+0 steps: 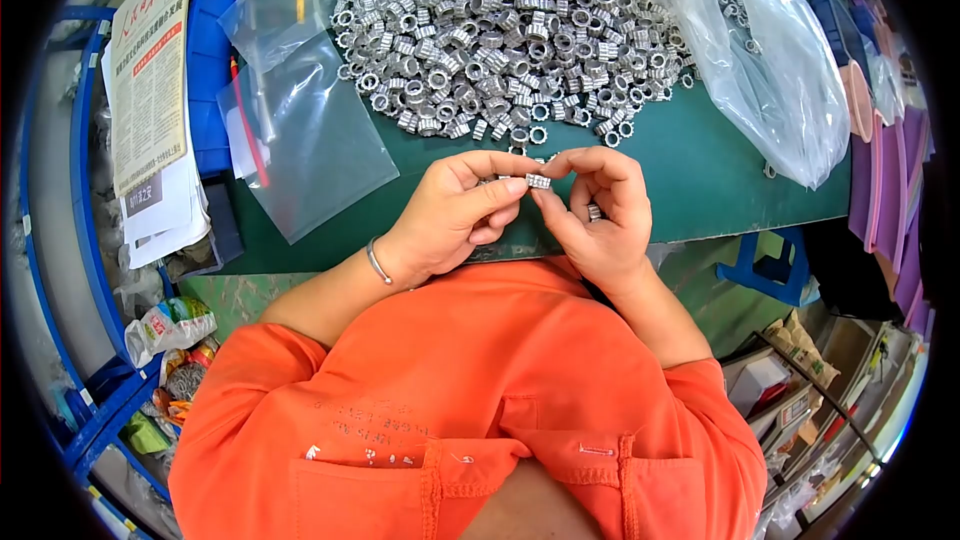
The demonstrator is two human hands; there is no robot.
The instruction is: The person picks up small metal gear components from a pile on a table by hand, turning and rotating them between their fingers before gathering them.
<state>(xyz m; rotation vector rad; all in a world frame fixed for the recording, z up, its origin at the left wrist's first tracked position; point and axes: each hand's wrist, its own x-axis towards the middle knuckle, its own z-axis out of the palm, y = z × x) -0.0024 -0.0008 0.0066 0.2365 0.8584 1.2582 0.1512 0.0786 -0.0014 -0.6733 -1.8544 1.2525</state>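
Note:
Between the fingertips of both hands is a small silvery metal ring (539,181) with a ridged outer side. My left hand (462,208), with a metal bracelet at its wrist, pinches the ring's left side between thumb and forefinger. My right hand (603,208) touches its right side with thumb and forefinger, and another small metal ring (594,211) shows within its curled fingers. Just beyond the hands, a large heap of similar metal rings (520,30) lies on the green table (720,172), with a few loose rings at the heap's near edge.
Clear plastic sheets (315,140) lie left of the heap, beside a red pen (249,130) and a blue bin (208,60). A newspaper (152,70) is at the far left. A clear plastic bag (765,70) lies on the right; a blue stool (765,268) stands below the table.

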